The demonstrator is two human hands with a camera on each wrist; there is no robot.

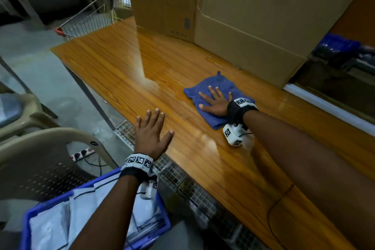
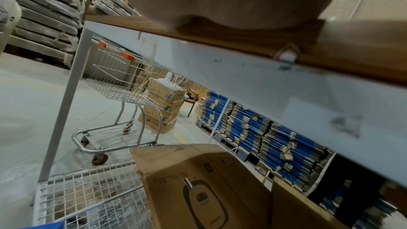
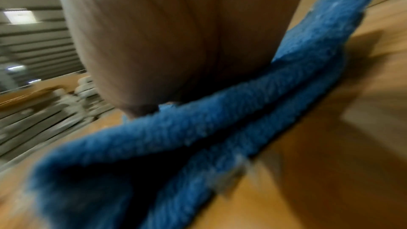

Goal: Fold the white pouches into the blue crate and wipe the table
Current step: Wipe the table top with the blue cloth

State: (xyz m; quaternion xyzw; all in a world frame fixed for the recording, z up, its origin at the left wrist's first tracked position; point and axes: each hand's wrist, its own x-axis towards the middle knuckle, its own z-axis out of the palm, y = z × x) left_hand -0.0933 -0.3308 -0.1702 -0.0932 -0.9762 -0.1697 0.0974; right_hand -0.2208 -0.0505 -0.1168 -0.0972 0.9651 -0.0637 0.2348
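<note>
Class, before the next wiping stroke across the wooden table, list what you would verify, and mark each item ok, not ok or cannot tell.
1. Right hand pressed flat on the folded blue terry cloth: ok.
2. Cloth lying flat on the glossy wooden table: ok.
3. Left hand open, clear of the cloth: ok.
4. White pouches inside the blue plastic crate: ok.
5. Tall brown cardboard boxes standing close behind the cloth: not ok.
6. Table surface already clean: cannot tell.
</note>
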